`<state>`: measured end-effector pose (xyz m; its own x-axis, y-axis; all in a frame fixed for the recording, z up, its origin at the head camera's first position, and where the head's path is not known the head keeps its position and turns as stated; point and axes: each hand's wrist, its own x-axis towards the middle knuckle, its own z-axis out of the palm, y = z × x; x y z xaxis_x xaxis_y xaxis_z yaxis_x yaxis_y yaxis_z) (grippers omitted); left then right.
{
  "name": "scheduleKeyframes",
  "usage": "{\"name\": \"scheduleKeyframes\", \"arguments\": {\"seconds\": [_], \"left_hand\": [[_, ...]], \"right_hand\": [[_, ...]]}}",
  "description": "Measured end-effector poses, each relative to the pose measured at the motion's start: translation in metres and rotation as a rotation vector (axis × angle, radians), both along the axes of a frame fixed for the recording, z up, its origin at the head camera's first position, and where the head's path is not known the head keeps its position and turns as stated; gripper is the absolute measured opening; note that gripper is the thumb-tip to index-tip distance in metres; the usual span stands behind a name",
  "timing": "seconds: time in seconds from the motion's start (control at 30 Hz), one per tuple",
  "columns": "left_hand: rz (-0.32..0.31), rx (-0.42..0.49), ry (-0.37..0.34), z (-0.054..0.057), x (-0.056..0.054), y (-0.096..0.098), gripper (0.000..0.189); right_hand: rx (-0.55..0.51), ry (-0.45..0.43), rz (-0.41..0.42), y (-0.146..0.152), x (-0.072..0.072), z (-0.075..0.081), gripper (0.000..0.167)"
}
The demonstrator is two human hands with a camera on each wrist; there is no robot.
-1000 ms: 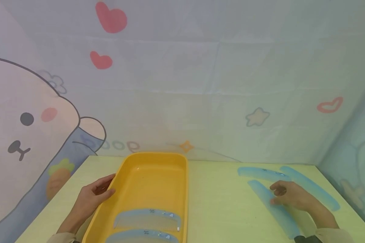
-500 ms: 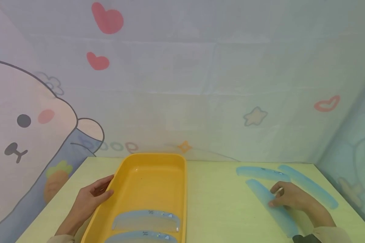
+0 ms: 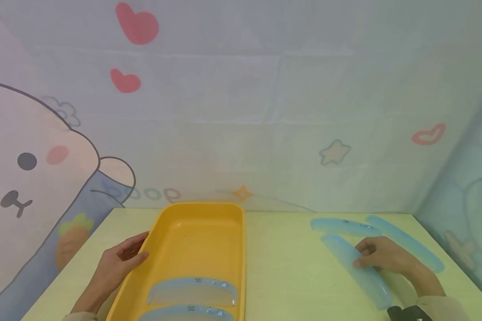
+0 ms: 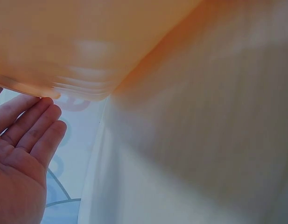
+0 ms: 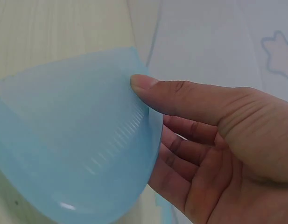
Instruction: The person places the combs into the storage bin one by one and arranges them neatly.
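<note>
My right hand [image 3: 383, 256] pinches a translucent blue comb [image 5: 83, 126] by its edge, thumb on the near face and fingers behind. In the head view this comb [image 3: 347, 261] slants from back left toward the wrist. Two more blue combs lie beyond it: one [image 3: 341, 226] at the back, another [image 3: 409, 245] to the right of the hand. My left hand [image 3: 116, 263] holds the left rim of a yellow tray [image 3: 243, 249], thumb over the rim, fingers on the outside. Two blue combs, a farther one [image 3: 193, 287] and a nearer one [image 3: 189, 313], lie in the tray's near part.
The pale yellow-green table [image 3: 289, 267] ends at the back against a printed cloth [image 3: 265, 133]. A similar cloth [image 3: 470, 214] hangs along the right side. In the left wrist view, the tray's outer wall [image 4: 64, 42] fills the upper left.
My right fingers have closed on the near comb, which has tilted and shifted slightly up and left in view. My left hand keeps its place at the tray. The head view has turned slightly.
</note>
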<state>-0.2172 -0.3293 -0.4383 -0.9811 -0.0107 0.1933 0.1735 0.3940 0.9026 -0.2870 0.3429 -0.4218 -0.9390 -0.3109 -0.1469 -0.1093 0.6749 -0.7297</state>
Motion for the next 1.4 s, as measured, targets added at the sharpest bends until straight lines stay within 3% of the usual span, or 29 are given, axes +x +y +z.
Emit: {"name": "scheduleKeyframes", "arguments": {"seconds": [0.5, 0.9, 1.4], "left_hand": [[-0.014, 0.005, 0.019, -0.002, 0.000, 0.000, 0.058], [-0.004, -0.005, 0.022, -0.002, 0.000, 0.000, 0.058], [-0.010, 0.032, 0.016, -0.003, 0.000, -0.001, 0.058]], "right_hand": [[-0.108, -0.016, 0.055, -0.004, 0.004, 0.012, 0.048], [-0.166, 0.082, 0.098, -0.013, 0.008, 0.017, 0.046], [-0.204, 0.224, 0.121, -0.061, 0.008, 0.036, 0.038]]}}
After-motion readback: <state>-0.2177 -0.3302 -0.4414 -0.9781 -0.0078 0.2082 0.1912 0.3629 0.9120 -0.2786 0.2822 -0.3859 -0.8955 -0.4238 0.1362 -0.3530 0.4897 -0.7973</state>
